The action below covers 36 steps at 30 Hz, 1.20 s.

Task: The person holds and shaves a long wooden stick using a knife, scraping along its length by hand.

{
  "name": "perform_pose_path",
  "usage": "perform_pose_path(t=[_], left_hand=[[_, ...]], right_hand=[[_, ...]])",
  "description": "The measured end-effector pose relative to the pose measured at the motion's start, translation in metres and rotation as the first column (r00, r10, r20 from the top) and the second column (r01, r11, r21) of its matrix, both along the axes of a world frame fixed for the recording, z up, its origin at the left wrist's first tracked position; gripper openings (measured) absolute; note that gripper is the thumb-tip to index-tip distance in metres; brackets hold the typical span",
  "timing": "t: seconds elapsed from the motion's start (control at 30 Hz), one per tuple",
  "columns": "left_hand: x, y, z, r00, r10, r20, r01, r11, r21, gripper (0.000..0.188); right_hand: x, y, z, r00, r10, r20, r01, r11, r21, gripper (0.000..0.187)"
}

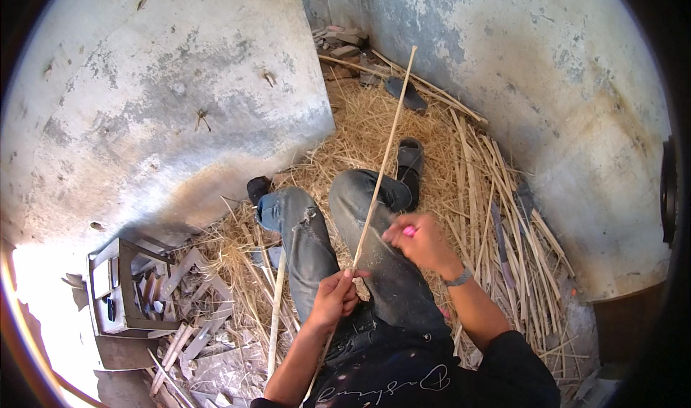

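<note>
A long, thin pale strip of split cane or bamboo (384, 164) runs slantwise across my lap, its far tip beyond my feet. My left hand (335, 297) is closed round it near my waist, thumb on top and forefinger stretched across. The strip's near end passes under my left forearm. To the right of the strip, above my thigh, my right hand (420, 241) is closed in a fist, apart from the strip. Something small and bright pink (409, 231) shows at its fingers; its kind cannot be made out, and the fingertips are blurred.
Straw-like shavings (360, 120) cover the floor around my feet. Many long strips (504, 242) lie along the right wall. A loose slipper (406, 94) lies ahead, near rubble (344, 42). At left stands a box-like wooden frame (124, 329); another pale stick (276, 314) lies beside my left leg.
</note>
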<state>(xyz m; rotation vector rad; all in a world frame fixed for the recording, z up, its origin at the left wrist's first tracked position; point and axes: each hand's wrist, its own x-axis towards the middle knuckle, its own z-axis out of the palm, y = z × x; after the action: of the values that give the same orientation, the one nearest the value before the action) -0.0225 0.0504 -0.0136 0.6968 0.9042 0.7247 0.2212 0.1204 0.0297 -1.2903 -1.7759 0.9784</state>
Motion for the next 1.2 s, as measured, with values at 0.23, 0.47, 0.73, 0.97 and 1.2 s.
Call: perform_pose_path(t=[0.23,0.47,0.73,0.97,1.2], left_hand=[[0.002,-0.006,-0.007,0.998,0.007,-0.068,-0.007,1.000,-0.001,0.048],[0.011,-0.020,-0.018,0.961,0.008,-0.276,0.036,0.987,0.154,0.045],[-0.023,-0.045,-0.029,0.969,-0.012,-0.246,0.027,0.998,0.056,0.042],[-0.020,-0.035,0.000,0.998,-0.055,-0.016,0.050,0.973,-0.226,0.046],[-0.016,-0.036,0.001,0.998,-0.058,-0.037,0.047,0.967,-0.251,0.051]], right_hand=[[0.013,0.022,-0.006,0.915,-0.401,-0.050,0.393,0.854,0.341,0.025],[-0.011,0.030,-0.031,0.937,-0.348,-0.022,0.336,0.885,0.321,0.018],[0.041,0.043,-0.038,0.776,-0.631,-0.002,0.576,0.707,0.411,0.029],[0.027,0.000,-0.027,0.979,-0.192,-0.074,0.199,0.975,0.100,0.046],[0.010,-0.012,-0.025,0.762,-0.074,0.643,-0.126,0.957,0.260,0.037]])
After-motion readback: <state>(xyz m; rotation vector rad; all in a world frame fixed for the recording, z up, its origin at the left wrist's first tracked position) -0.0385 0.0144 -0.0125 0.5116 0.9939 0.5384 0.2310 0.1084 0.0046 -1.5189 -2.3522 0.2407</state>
